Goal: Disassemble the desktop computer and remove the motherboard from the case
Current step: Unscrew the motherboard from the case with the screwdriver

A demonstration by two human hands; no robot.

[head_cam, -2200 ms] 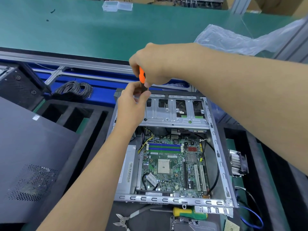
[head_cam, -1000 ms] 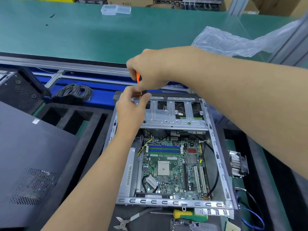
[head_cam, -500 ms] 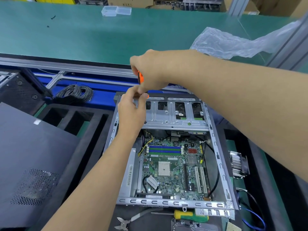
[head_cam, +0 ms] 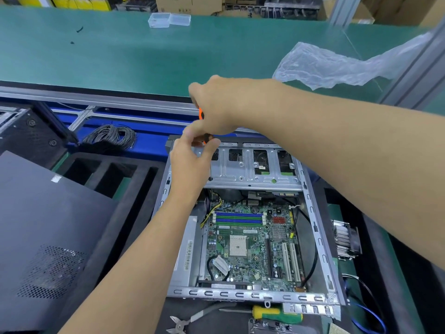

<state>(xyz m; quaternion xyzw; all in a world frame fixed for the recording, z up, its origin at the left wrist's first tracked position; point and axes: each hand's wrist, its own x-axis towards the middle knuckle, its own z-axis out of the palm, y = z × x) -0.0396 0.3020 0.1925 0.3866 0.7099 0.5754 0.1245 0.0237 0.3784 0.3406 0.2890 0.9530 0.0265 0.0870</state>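
An orange-handled screwdriver (head_cam: 200, 114) is gripped by the right hand (head_cam: 216, 107) and steadied near its tip by the pinching left hand (head_cam: 192, 157), at the far left corner of the case (head_cam: 320, 237). A freed screw could be dropped onto the motherboard (head_cam: 250, 247) below.

Desktop computer case (head_cam: 315, 227): bare grey metal chassis, lying flat, side panel off, interior exposed. Motherboard (head_cam: 250, 244): green, seated flat on the case floor, with blue and green memory slots, an empty white CPU socket and white expansion slots. Silver drive cage (head_cam: 252, 169) spans the far end above it.
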